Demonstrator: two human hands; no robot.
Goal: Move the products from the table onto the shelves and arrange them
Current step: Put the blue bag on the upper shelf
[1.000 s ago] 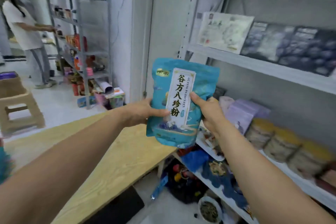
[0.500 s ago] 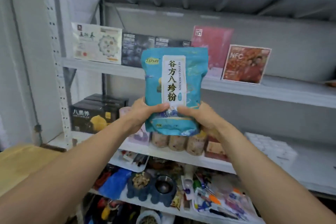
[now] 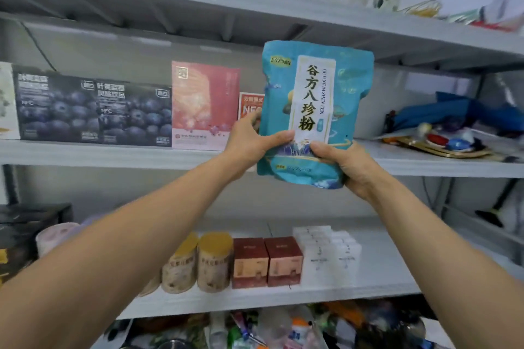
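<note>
Step in hand, as we judge it: placement of one product on the shelving. We see the blue pouch (image 3: 314, 113) held upright in the air with its label facing the camera. The left hand (image 3: 252, 142) grips its lower left edge and the right hand (image 3: 344, 164) grips its lower right corner. Both thumbs press on the front face and the fingers are curled behind. The pouch's bottom hangs across the front edge of the middle shelf (image 3: 113, 153), so we take it as in front of the shelf and not yet set down. On that shelf, from the left end, stand two dark blueberry boxes (image 3: 93, 110), a pink box (image 3: 204, 105) and a red-and-white box (image 3: 251, 105), the last partly hidden by the pouch and the left hand. Near the right end lies a tray of odds and ends (image 3: 442, 144). Between the red-and-white box and the tray we see a bare stretch of shelf, which is the likely slot. The next move calls for lifting the pouch's bottom clear of the front edge, pushing it back beside the red-and-white box, and setting it down label out. The pouch looks soft and may slump when released, so we would lean it on the back wall before letting go.
</note>
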